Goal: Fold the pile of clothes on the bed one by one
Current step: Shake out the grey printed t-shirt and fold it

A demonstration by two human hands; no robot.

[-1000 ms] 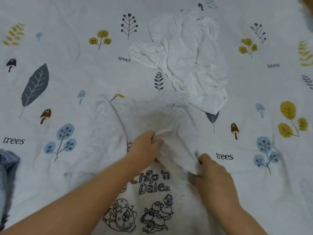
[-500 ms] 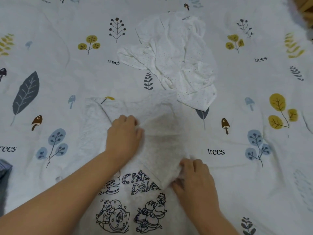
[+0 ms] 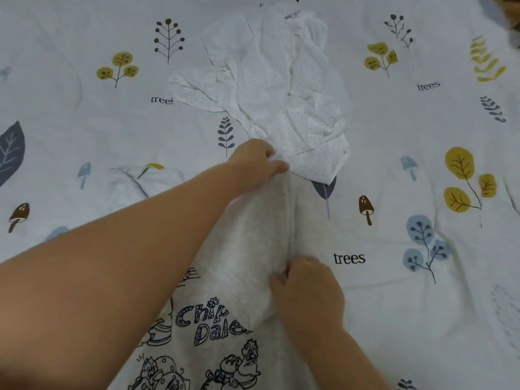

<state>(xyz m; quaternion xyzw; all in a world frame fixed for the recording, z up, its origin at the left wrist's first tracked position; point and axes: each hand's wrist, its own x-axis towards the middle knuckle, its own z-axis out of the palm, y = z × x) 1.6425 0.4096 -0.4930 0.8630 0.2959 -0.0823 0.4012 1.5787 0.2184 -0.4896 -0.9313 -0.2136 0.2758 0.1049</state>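
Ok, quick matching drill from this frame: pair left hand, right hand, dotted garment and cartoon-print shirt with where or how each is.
Things:
1. left hand
2. right hand
3. dotted garment
4. cartoon-print shirt

States:
A. crumpled, farther up the bed
B. grips the far end of the fold
C. spread flat nearest the camera, side folded in
D. pinches the near end of the fold

Pairs: 1-B, 2-D, 3-A, 4-C

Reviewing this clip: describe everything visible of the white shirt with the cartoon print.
The cartoon-print shirt is white, soft-looking knit with black outline characters and "Chip 'n Dale" lettering low on its front. It lies on the patterned bedsheet, a flap folded lengthwise over it. The left hand grips the flap's far end, next to the dotted white garment; the right hand pinches its near edge. Its bottom runs out of frame.
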